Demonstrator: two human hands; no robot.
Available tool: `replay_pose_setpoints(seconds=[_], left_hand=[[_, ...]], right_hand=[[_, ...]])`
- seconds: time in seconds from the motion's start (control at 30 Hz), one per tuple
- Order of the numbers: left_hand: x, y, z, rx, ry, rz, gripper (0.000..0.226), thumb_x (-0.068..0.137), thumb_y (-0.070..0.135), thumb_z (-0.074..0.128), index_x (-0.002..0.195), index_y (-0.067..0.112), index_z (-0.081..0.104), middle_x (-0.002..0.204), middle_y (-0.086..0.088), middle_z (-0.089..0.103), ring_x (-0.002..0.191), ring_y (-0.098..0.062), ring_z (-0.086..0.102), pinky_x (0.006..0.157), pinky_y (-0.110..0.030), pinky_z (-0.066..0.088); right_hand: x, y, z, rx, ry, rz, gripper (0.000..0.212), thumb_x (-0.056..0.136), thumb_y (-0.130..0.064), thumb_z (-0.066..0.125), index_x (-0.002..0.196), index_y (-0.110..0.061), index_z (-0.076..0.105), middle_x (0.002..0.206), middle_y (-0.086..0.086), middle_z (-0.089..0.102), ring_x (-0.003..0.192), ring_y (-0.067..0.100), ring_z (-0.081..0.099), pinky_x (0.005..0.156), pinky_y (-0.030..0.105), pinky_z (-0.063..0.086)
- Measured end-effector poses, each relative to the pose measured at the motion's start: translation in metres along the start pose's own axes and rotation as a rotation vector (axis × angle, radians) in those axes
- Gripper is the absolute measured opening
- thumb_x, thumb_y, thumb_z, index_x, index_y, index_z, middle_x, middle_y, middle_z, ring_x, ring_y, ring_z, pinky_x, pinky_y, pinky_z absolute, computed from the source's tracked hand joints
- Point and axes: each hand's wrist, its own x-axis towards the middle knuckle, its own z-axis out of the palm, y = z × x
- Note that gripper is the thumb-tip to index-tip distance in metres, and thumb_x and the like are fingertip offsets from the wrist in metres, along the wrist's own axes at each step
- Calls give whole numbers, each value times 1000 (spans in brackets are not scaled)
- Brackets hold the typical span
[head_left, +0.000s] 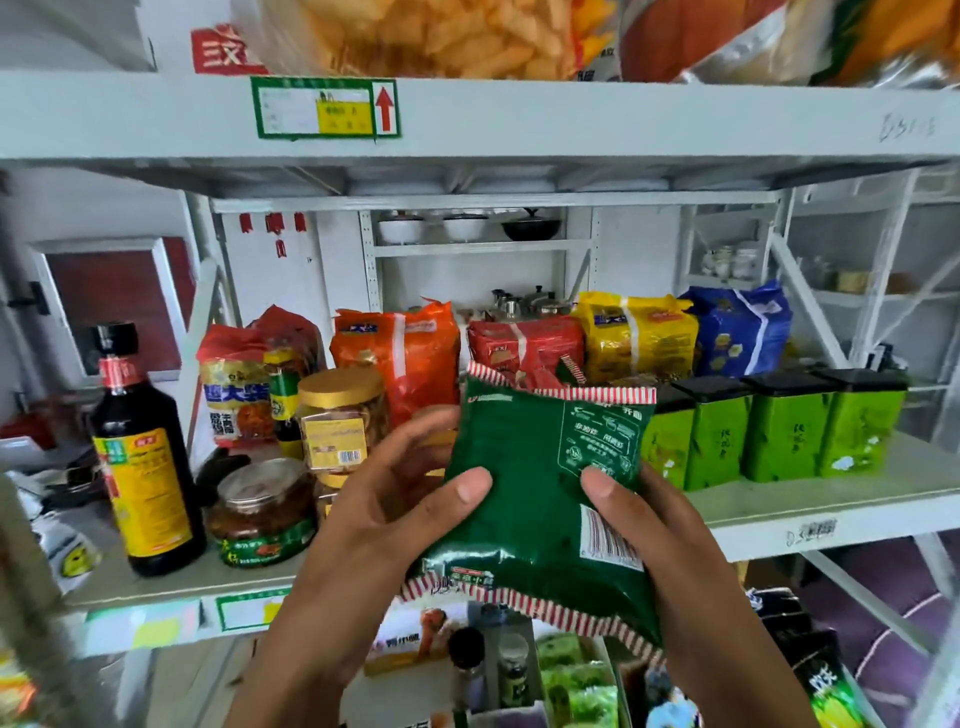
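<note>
A: Where's the green packet (535, 493)?
B: Centre of frame, up in the air in front of the middle shelf (779, 512). It rests on nothing.
A: Grip?
B: Both hands grasp it. The left hand (374, 519) takes the left edge, thumb on the near face, fingers wrapped behind. The right hand (675, 561) mirrors that on the right edge, thumb just above the barcode (608, 543).
A: Why two hands?
B: My read: it's a soft packet that sags if pinched on one side. Thumbs in front and fingers behind keep it flat enough to read.
A: Orientation?
B: The long axis runs bottom to top of frame, near upright. The top looks tipped away toward the shelf. There's a striped seal at each end. The printed back faces the camera, so probably a label check.
A: Behind it?
B: Front row: a dark sauce bottle (145, 457) at lower left, with a chili jar (262, 512) and a gold-lid jar (337, 415) beside it. Green tins (779, 431) stand right of centre.
A: Further back?
B: A row of bags: orange (400, 353), red (524, 343), yellow (639, 338), blue (737, 332). The packet's top seal overlaps the red one in view.
A: Slot for it?
B: Likely between the gold-lid jar and the tins. A similar striped edge (569, 366) pokes up there, but the packet hides the spot itself.
A: Farthest?
B: Pots (530, 223) on a rear rack, upper centre.
</note>
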Motion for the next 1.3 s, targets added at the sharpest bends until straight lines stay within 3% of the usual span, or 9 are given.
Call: replay_pose_setpoints(seconds=[0.1,0.27,0.37,0.43,0.6,0.77,0.97,1.07,1.3], left_hand=[[0,1,-2,-92,-30,-96,51,69,24,85,118,30,73,115,2,77,106,-25,75,85,-36,63],[-2,-6,-7,-145,-149,-214,47,61,33,89,107,23,80,118,-10,76,108,-30,74,95,-41,53],[-2,-12,-5,-44,-25,-83,34,71,23,88,104,24,80,110,-1,79,101,-20,76,82,-27,58],[-1,-14,-3,50,36,-2,35,77,22,74,111,28,75,107,6,80,99,-14,76,77,-21,60],[-2,-21,-2,252,60,60,46,82,32,72,127,34,64,116,12,76,108,-11,73,94,-38,58],[1,-32,-4,71,44,15,62,83,18,73,128,55,51,114,34,70,105,11,67,75,-9,55],[1,-36,-3,116,48,277,66,83,-2,74,142,20,52,131,-2,69,122,-23,66,95,-36,59],[-2,-27,2,315,43,482,59,86,19,83,138,30,58,141,-1,62,131,-25,59,98,-31,55],[-4,-24,-4,258,-59,483,36,96,20,67,132,24,69,147,-7,54,121,-30,58,94,-33,54]], right_hand=[[-3,-5,1,14,-54,36,16,73,-48,70,86,-55,77,101,-15,79,94,9,77,83,35,59],[-1,0,2,22,-102,-41,18,74,-41,68,85,-51,78,104,-9,80,94,16,78,73,29,63],[1,2,5,-96,-28,-171,16,74,-40,69,90,-37,73,81,-29,74,77,-2,72,64,13,55],[6,10,6,-247,88,-322,29,76,-43,73,101,-32,61,89,-17,72,81,7,68,71,23,55],[1,14,13,-361,158,-428,21,82,-43,71,102,-37,67,100,-11,68,93,7,68,77,26,57],[-3,13,17,-475,153,-512,27,84,-44,70,111,-43,70,115,-12,63,110,15,63,80,21,53],[-4,19,22,-394,75,-504,43,81,-44,84,119,-40,67,120,-12,64,115,15,63,87,26,58],[-4,22,27,-287,30,-425,76,63,-47,87,131,-45,53,135,-15,62,126,10,60,90,27,59],[-6,12,22,-128,70,-311,77,60,-66,85,125,-36,55,118,-2,75,104,17,74,85,37,62]])
